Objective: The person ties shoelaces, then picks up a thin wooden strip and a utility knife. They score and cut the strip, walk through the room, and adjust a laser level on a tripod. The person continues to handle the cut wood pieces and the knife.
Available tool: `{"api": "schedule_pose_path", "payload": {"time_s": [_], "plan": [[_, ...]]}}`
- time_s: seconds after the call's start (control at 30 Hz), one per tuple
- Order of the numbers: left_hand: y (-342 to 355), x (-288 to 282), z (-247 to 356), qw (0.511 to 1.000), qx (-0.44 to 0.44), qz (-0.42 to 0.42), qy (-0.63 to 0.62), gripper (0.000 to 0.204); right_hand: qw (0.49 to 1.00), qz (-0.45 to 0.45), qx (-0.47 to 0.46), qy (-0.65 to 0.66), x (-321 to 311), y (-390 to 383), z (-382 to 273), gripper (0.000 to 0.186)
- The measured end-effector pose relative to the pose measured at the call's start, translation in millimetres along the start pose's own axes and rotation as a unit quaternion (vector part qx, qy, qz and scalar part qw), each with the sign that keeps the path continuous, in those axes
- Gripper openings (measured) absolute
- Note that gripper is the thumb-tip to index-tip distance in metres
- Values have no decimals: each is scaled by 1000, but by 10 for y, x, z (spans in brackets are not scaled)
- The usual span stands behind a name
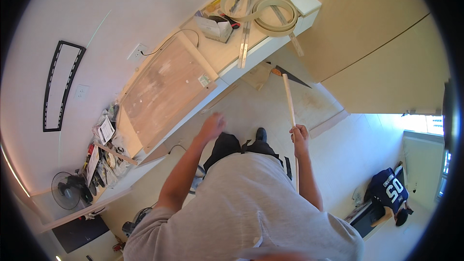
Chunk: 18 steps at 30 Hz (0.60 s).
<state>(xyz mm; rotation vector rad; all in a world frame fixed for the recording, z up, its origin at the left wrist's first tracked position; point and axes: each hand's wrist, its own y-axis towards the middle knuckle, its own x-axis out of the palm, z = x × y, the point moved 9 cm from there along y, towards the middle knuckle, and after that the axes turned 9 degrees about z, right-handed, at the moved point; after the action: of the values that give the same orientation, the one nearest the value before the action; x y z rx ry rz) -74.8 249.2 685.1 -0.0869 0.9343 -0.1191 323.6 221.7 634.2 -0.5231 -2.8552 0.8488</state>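
Observation:
My right hand [299,136] is closed around a long, narrow pale wooden strip [288,94], held upright beside my right leg and reaching past the hand at both ends. My left hand [213,124] hangs at my left, below a thin wooden panel [164,87] on the long counter [226,71]; its fingers are blurred, and I cannot tell whether they hold anything. On the counter lie coiled beige edging strips [275,29], metal straight bars [242,50] and an open carton [212,26]. A handsaw [295,78] with an orange handle rests low beside the counter.
Piled tools and bags [104,150] and a fan [66,191] occupy the counter's left end. A wooden cabinet [382,58] rises at right. A co-worker in a dark jersey [386,191] bends at lower right. A cord [176,31] runs to a wall socket [137,51].

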Motion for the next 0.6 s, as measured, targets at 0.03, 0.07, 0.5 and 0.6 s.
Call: {"api": "schedule_pose_path", "payload": {"time_s": [0.03,0.07,0.5,0.6], "plan": [[412,-152,295,995,66,76,14,26,1000,5,-2,13,-46,9,-34,17],[793,-335,579,979,127,157,3,28,1000,16,2,19,-104,15,-54,17],[3697,-550,742,977,-32,118,175,58,978,205,-18,-2,-830,-554,-442,14],[3623,-553,554,975,-84,119,168,65,972,230,-12,42,-787,-621,-465,13]]}}
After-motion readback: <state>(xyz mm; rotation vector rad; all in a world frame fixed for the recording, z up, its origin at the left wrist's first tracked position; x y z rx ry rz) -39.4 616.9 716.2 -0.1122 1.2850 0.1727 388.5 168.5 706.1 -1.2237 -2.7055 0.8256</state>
